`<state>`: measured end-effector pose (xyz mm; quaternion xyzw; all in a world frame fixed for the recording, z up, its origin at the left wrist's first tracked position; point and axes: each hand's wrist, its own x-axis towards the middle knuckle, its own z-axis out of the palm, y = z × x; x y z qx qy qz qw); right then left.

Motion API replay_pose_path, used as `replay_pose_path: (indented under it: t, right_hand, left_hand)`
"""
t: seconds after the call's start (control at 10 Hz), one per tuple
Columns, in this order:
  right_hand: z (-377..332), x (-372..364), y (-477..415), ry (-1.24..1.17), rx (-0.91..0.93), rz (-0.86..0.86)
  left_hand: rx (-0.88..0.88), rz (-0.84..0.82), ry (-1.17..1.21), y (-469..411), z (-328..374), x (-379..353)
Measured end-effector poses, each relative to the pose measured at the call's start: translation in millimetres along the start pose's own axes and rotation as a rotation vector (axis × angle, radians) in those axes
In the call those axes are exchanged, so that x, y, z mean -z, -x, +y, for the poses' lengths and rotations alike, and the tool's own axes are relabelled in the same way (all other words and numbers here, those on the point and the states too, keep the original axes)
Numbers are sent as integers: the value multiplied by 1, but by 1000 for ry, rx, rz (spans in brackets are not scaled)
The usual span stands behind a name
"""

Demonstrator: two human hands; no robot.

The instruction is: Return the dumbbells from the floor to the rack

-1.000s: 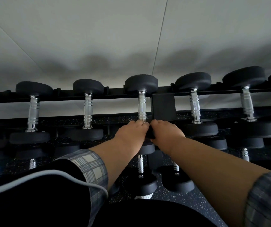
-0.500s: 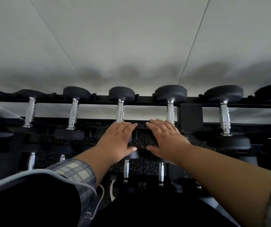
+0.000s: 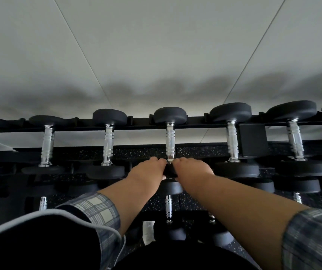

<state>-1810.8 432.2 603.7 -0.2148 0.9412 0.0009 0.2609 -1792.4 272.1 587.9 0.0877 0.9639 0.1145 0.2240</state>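
Note:
A black dumbbell with a chrome handle [image 3: 170,141] lies on the top tier of the black rack [image 3: 201,122], its far head against the back rail. My left hand [image 3: 148,171] and my right hand [image 3: 193,168] grip its near head [image 3: 169,171] from either side, fingers curled over the top edge. Most of that near head is hidden by my hands.
Several more dumbbells fill the top tier, among them one to the left [image 3: 108,143] and one to the right [image 3: 232,141]. A rack post [image 3: 252,140] stands right of centre. A lower tier holds further dumbbells [image 3: 168,208] over speckled rubber floor [image 3: 191,151]. A pale wall lies behind.
My hands let go of the dumbbell beside the rack post, opened flat, shifted left, and now grip the near head of the neighbouring dumbbell.

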Motion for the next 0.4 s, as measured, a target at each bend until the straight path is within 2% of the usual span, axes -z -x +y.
replay_pose_path:
  t: [0.2, 0.4]
  right_hand:
    - [-2, 28, 10, -217, -130, -48]
    - [25, 56, 68, -390, -284, 96]
  left_hand:
    - [-59, -51, -44, 10, -7, 20]
    - [-109, 68, -42, 48, -6, 61]
